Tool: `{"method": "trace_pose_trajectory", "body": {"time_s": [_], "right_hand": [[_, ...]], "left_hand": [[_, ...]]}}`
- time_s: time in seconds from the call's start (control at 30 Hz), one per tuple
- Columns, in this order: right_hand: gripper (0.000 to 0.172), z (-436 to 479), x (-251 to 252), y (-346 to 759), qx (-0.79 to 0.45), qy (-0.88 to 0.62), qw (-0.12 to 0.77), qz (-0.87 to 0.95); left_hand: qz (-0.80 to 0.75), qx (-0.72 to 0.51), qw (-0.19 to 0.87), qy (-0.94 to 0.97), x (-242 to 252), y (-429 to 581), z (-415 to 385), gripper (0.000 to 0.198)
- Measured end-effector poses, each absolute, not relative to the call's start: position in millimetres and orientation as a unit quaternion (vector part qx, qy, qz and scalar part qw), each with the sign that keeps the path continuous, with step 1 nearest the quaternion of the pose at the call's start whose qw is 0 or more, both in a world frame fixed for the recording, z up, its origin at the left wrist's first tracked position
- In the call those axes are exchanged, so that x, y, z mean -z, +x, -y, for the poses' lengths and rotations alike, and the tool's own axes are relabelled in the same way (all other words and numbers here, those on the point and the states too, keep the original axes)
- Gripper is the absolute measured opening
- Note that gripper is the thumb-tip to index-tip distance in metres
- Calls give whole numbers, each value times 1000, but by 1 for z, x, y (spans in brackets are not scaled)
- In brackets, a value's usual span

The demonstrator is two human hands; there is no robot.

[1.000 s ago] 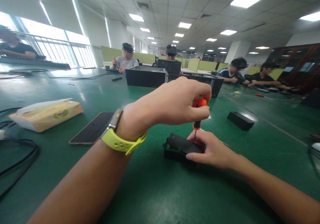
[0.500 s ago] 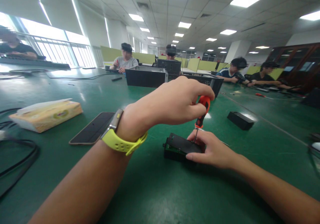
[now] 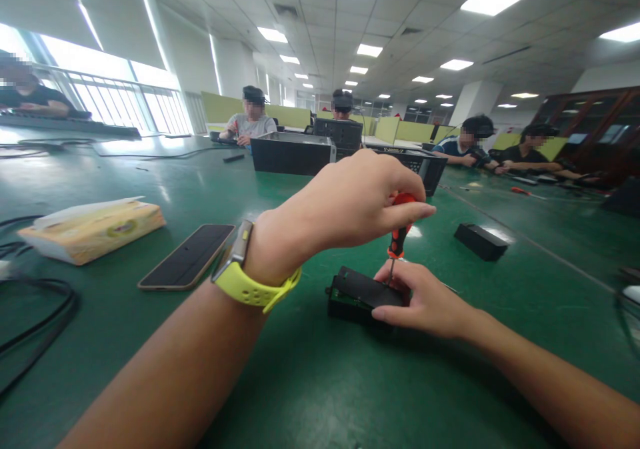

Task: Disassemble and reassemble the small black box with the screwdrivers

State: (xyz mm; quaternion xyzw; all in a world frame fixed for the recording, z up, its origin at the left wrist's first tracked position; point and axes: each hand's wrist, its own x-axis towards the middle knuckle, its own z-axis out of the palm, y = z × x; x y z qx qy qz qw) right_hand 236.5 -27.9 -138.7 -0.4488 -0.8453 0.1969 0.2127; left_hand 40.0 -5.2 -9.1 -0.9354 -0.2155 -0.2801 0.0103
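My left hand (image 3: pixel 357 195), with a yellow-strapped watch (image 3: pixel 250 282) on its wrist, closes round the red-and-black handle of a screwdriver (image 3: pixel 400 235). The screwdriver stands nearly upright, and its shaft goes down by the fingers of my right hand; the tip is hidden. Below it a small black box (image 3: pixel 345 310) rests on the table, a green circuit board showing along its edge under a black plate (image 3: pixel 367 290) that lies slightly askew. My right hand (image 3: pixel 425 299) grips the right end of the box between thumb and fingers.
A phone (image 3: pixel 187 257) and a tissue pack (image 3: pixel 95 229) lie to the left, near black cables (image 3: pixel 40 329). Another black block (image 3: pixel 481 242) sits to the right. Black metal cases (image 3: pixel 293 155) stand farther back. Several people sit round the green table (image 3: pixel 310 389).
My left hand has turned on the screwdriver handle: its thumb now stretches out to the right across the handle. The right hand and the box have stayed in place.
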Motion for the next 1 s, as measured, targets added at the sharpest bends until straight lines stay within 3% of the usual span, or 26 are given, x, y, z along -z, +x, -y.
{"method": "trace_pose_trajectory", "body": {"time_s": [0.27, 1.0], "right_hand": [[30, 29, 138, 236, -209, -447, 215, 843], [32, 25, 137, 237, -187, -438, 224, 850]], "left_hand": [[227, 287, 22, -930, 11, 35, 4, 40], [219, 263, 45, -938, 15, 42, 1, 28]]}}
